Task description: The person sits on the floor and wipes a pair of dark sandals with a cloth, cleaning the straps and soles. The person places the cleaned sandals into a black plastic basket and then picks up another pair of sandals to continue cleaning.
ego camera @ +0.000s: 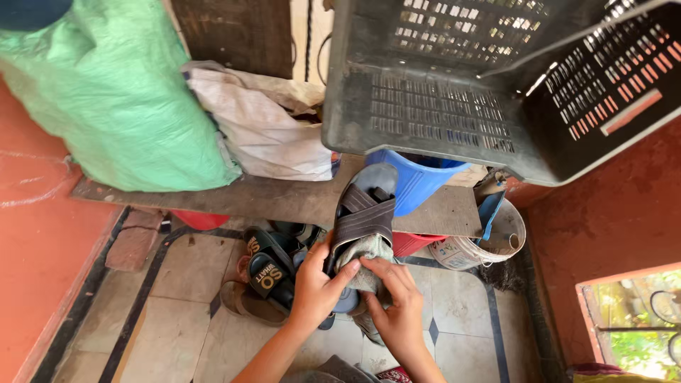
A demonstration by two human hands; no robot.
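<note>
I hold a dark slipper (pixel 363 213) with striped straps upright over the tiled floor. My left hand (pixel 316 287) grips its side near the heel. My right hand (pixel 394 301) presses a grey cloth (pixel 365 259) against the slipper's lower part. The heel end is hidden behind my fingers and the cloth.
Other slippers (pixel 266 273) lie piled on the floor below. A wooden shelf (pixel 284 198) carries a green sack (pixel 113 92), a white sack (pixel 266 128), a blue bucket (pixel 411 181) and a large black plastic crate (pixel 482 78). A white bucket (pixel 482 248) stands at the right by the red wall.
</note>
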